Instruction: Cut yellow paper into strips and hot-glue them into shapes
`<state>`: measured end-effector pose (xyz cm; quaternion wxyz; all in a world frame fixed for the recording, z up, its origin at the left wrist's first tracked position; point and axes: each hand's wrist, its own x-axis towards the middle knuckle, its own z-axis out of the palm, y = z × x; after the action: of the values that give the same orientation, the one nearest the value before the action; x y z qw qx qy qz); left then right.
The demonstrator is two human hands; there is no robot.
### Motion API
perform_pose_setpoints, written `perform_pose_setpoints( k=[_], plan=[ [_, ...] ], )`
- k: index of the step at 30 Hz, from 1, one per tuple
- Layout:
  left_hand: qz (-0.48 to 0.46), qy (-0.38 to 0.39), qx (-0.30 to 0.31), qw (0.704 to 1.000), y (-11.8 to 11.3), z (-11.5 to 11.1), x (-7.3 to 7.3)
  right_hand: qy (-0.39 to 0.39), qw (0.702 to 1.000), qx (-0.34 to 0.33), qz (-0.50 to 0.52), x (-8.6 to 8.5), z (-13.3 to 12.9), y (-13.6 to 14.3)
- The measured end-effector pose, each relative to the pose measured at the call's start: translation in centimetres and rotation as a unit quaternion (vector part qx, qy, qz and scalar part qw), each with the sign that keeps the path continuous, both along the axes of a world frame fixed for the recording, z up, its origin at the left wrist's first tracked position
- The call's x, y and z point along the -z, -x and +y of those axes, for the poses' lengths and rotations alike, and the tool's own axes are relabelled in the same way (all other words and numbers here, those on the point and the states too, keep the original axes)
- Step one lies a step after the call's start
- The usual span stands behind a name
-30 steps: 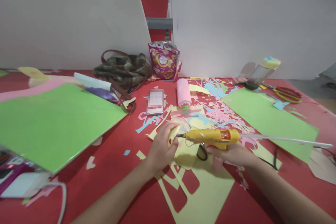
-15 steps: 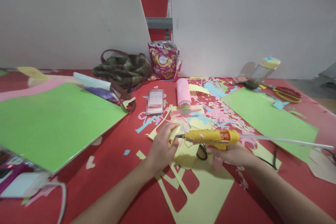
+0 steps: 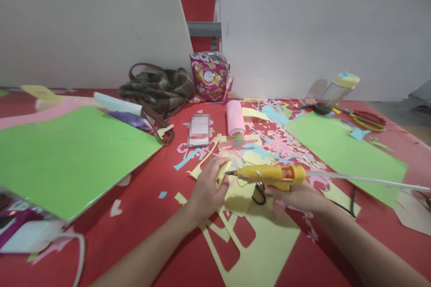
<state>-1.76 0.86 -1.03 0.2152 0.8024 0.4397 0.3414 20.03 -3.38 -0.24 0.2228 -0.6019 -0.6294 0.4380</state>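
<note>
Pinched between the fingers of my left hand [image 3: 209, 188] is a small piece of yellow paper [image 3: 223, 169]. My right hand [image 3: 298, 196] is closed round the handle of a yellow hot glue gun [image 3: 266, 174]. Its dark nozzle points left and meets or nearly meets the yellow piece; I cannot tell whether they touch. A long clear glue stick [image 3: 367, 180] sticks out of the gun's back end. Beneath both hands lies a cut-out sheet of yellow paper [image 3: 272, 242] with several holes.
Pink, blue and yellow scraps [image 3: 286, 143] litter the red table [image 3: 134, 242]. Green sheets lie left [image 3: 74, 157] and right [image 3: 350, 152]. Farther back are a phone [image 3: 199, 130], a pink roll [image 3: 235, 118], a snack bag [image 3: 210, 76], a plaid bag [image 3: 161, 87], scissors [image 3: 368, 121] and a tilted bottle [image 3: 338, 92].
Hardly anything differs. The glue gun has shifted very slightly upward in view, while my left hand keeps its place with the yellow piece.
</note>
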Motion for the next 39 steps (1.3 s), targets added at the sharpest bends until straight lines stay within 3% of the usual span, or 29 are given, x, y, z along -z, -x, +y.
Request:
perform_pose_setpoints(
  k=[3, 10, 16, 21, 29, 39],
  plan=[
    [-0.008, 0.001, -0.002, 1.000, -0.06, -0.07, 0.00, 0.038, 0.999, -0.006, -0.015, -0.11, 0.08, -0.03],
    [-0.012, 0.001, -0.003, 1.000, -0.22, -0.23, -0.17, 0.005, 0.999, 0.032, 0.014, 0.00, 0.19, 0.01],
    [-0.018, 0.002, 0.006, 1.000, -0.23, -0.15, -0.02, 0.047, 0.999, 0.014, -0.004, -0.09, 0.23, 0.03],
    [-0.024, 0.005, 0.009, 1.000, -0.28, -0.22, -0.10, 0.019, 0.999, 0.029, -0.002, -0.32, 0.35, 0.08],
    [-0.046, 0.033, 0.005, 0.998, -0.39, -0.37, -0.11, 0.047, 0.998, 0.031, -0.005, -0.62, 0.44, 0.23],
    [-0.067, 0.065, -0.013, 0.996, -0.36, -0.52, -0.02, -0.003, 0.998, 0.055, 0.004, -0.15, 0.50, -0.25]
  ],
)
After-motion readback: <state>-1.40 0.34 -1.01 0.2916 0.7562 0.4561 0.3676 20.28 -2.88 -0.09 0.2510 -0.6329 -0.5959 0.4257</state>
